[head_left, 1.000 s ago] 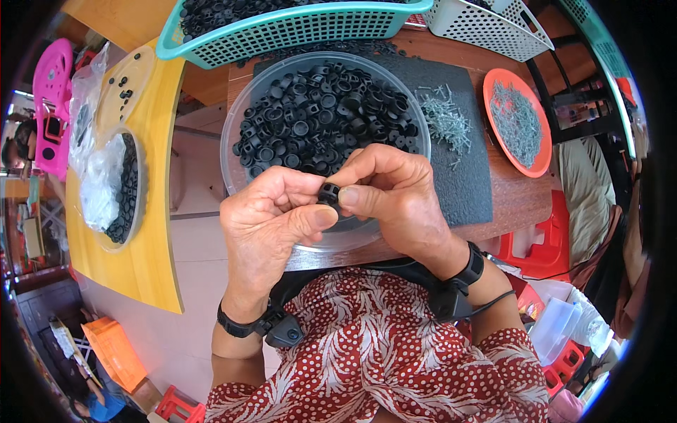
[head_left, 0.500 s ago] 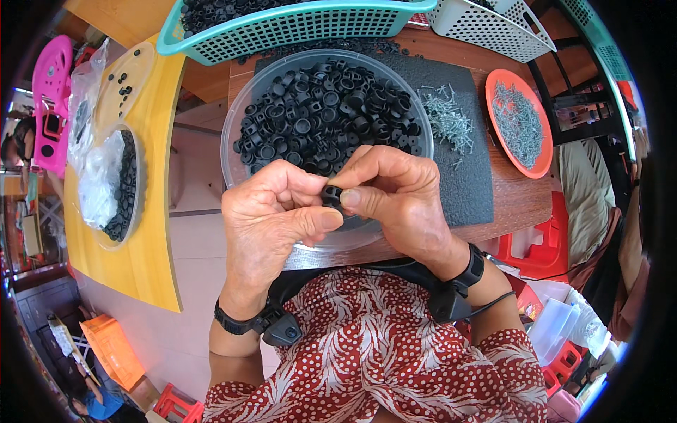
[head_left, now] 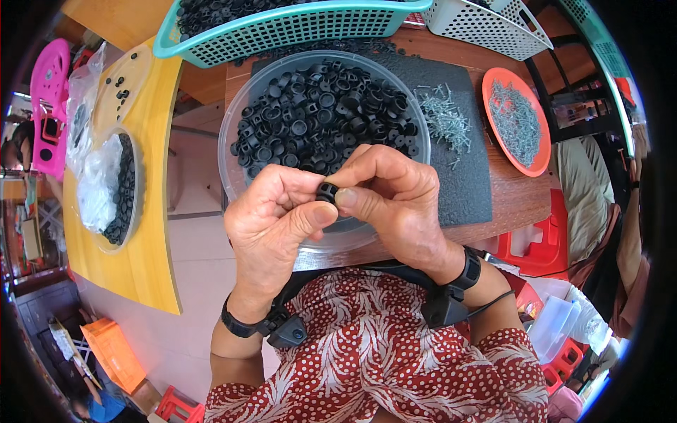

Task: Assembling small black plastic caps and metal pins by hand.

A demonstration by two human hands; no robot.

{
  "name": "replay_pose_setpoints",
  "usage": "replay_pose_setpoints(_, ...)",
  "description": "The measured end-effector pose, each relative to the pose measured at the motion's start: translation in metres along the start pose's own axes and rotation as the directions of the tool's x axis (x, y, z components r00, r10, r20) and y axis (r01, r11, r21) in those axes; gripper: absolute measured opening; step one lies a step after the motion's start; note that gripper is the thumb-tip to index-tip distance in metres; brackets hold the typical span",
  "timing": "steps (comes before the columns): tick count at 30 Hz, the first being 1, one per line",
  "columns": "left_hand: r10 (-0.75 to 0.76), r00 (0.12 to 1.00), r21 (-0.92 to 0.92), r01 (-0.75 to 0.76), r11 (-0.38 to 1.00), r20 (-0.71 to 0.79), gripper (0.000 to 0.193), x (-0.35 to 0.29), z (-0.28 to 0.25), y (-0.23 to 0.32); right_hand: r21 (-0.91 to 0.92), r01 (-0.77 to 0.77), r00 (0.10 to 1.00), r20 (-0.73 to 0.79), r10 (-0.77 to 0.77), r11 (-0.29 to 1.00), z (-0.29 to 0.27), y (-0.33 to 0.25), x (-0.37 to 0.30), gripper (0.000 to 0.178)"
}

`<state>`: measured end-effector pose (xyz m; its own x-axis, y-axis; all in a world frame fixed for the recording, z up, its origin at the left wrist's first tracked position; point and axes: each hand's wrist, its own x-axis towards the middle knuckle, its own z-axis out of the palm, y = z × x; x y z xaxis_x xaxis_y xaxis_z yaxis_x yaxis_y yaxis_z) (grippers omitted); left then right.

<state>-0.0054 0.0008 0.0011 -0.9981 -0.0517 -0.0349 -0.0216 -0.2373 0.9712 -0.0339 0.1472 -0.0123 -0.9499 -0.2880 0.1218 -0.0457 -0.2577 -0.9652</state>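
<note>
Between my two hands, over the near rim of a clear round tub (head_left: 224,151), is a small black round plastic part (head_left: 326,191) with openings in its side. My left hand (head_left: 271,218) pinches it between thumb and fingers from the left. From the right, the thumb and index finger of my right hand (head_left: 391,201) are closed on the same part. Many similar black parts (head_left: 303,113) fill the tub behind my hands. My fingers hide some of the held part, and I cannot make out whether anything else is in them.
Metal screws (head_left: 446,123) lie on a dark mat (head_left: 462,190) right of the tub, with more in an orange dish (head_left: 486,106). A teal basket (head_left: 296,42) and a white basket (head_left: 486,35) stand behind. At left is a yellow table (head_left: 151,233) with another tub (head_left: 141,183).
The black part has turned a little between my fingers, so its side openings show more. Both hands keep their pinch in almost the same place.
</note>
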Motion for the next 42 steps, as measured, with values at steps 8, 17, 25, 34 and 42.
replay_pose_setpoints(8,0.109,0.990,0.042,-0.113,0.993,0.085,0.024,-0.002,-0.003,0.001,0.074,-0.038,0.999,0.003,0.038,0.997,0.002,-0.008,-0.005,0.012)
replay_pose_setpoints(17,0.377,0.906,0.384,-0.424,0.821,0.195,0.035,-0.003,-0.017,-0.012,0.166,-0.117,0.993,0.046,0.111,0.979,0.004,-0.009,-0.008,0.012)
replay_pose_setpoints(25,0.449,0.866,0.543,-0.491,0.682,0.220,0.029,0.005,-0.009,-0.007,0.066,-0.080,0.996,0.042,0.077,0.995,-0.004,-0.012,-0.011,0.007)
replay_pose_setpoints(34,0.361,0.911,0.653,-0.397,0.645,0.198,0.034,-0.001,0.013,0.006,0.208,-0.217,0.967,0.181,0.181,0.954,-0.024,-0.022,-0.004,0.016)
replay_pose_setpoints(42,0.055,0.993,0.395,-0.092,0.914,0.105,0.029,-0.007,-0.001,-0.003,-0.075,-0.108,0.974,-0.208,0.091,0.991,-0.092,-0.051,0.031,0.024)
